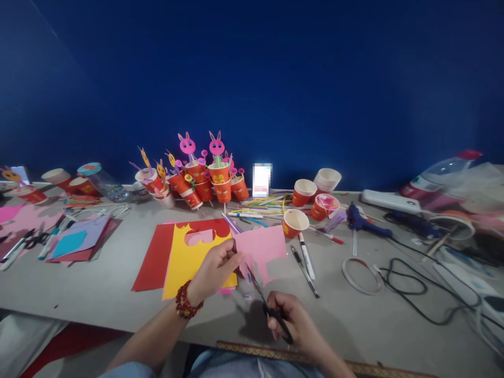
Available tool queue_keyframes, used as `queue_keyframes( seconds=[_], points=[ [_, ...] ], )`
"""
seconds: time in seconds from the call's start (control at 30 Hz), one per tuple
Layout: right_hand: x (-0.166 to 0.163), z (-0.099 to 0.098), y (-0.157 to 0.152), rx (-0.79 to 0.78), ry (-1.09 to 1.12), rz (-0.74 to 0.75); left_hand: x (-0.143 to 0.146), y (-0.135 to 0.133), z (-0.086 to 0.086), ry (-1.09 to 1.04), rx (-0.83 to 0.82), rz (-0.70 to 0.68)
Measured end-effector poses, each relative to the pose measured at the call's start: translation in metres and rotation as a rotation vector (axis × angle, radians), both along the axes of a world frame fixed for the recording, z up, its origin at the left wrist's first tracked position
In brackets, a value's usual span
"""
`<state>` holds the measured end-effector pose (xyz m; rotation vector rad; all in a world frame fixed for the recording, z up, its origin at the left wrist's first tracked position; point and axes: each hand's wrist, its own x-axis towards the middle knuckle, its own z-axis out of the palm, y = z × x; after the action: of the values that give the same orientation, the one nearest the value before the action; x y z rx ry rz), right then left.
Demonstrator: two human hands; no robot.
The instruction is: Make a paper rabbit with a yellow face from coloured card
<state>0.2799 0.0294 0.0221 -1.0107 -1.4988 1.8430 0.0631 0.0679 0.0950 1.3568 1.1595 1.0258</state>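
Note:
My left hand (216, 268) pinches the left edge of a pink paper sheet (265, 247), which is held up off the table. Curved pieces have been cut from the sheet's lower edge. My right hand (289, 320) grips the black handles of a pair of scissors (262, 294), whose blades point up and left to the paper's lower left part, close to my left fingers. Whether the blades are touching the paper I cannot tell. Under my left wrist lie a yellow paper sheet (183, 268) with cut-outs and a red paper sheet (151, 257).
Red paper cups (220, 186) with pink rabbit faces stand along the wall. An open cup (295, 223), a marker (307, 257) and a pen (305, 273) sit right of the paper. Farther right are a blue glue gun (364, 223), a tape ring (361, 275) and a black cable (413, 315).

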Motion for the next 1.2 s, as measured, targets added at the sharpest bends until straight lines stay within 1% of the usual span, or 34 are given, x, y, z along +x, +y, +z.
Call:
queue_keyframes(
  seconds=[0.1,0.23,0.4,0.53,0.7,0.87,0.93,1.07,1.2],
  points=[
    [0.001,-0.001,0.001,-0.009,-0.003,-0.002,-0.001,0.002,0.000,0.002,-0.008,-0.031],
    [0.002,-0.003,0.001,-0.032,0.001,-0.006,0.000,0.006,0.001,0.008,-0.005,-0.028],
    [0.005,-0.006,0.003,-0.043,-0.005,-0.008,0.001,0.010,0.002,-0.041,-0.040,-0.063],
    [0.007,-0.007,0.005,-0.021,-0.017,-0.008,0.002,0.012,0.001,-0.026,-0.037,-0.058],
    [0.010,-0.009,0.007,0.004,-0.039,-0.023,0.004,0.010,0.001,-0.054,-0.070,-0.057],
    [0.013,-0.006,0.007,-0.020,-0.026,0.010,0.004,0.005,-0.002,-0.114,-0.130,-0.075],
    [0.014,-0.004,0.006,-0.039,0.013,0.023,0.005,0.003,-0.005,-0.147,-0.138,-0.043],
    [0.012,0.001,0.002,-0.055,0.085,0.038,0.010,-0.003,-0.011,-0.211,-0.128,0.082],
    [0.011,0.004,-0.002,-0.036,0.077,0.013,0.015,-0.007,-0.015,-0.282,-0.094,0.161]
  ],
)
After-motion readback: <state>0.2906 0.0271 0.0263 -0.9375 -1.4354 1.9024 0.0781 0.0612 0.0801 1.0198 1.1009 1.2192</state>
